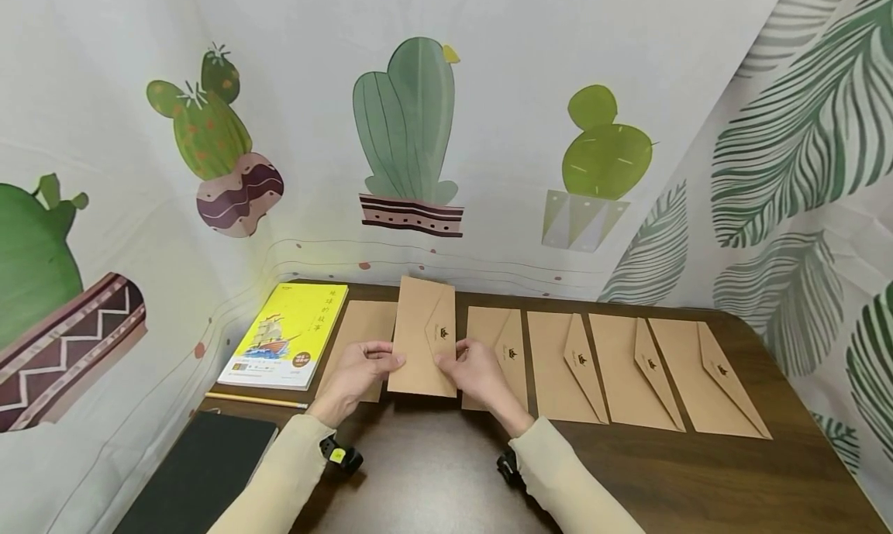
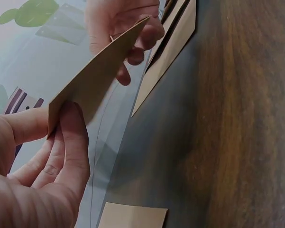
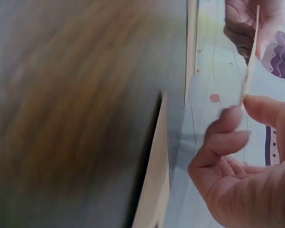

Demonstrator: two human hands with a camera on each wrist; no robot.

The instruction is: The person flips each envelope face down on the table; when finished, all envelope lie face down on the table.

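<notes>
A brown kraft-paper envelope (image 1: 418, 325) with a pointed flap and a small black crown print is held up off the table in front of me. My left hand (image 1: 354, 375) pinches its left edge, thumb on the front face and fingers behind. At the opposite edge, my right hand (image 1: 484, 373) pinches it low down between thumb and fingers. Seen edge-on in the left wrist view, the envelope (image 2: 92, 76) is thin and flat. Another envelope (image 1: 366, 317) lies partly hidden behind my left hand, and one more (image 1: 495, 325) lies partly under my right hand.
Several matching envelopes (image 1: 558, 363) lie in a row to the right on the dark wooden table (image 1: 412, 464). At the left are a yellow book (image 1: 300, 317), a pencil (image 1: 258, 401) and a black notebook (image 1: 195, 472). A cactus-print cloth (image 1: 502, 92) hangs behind the table.
</notes>
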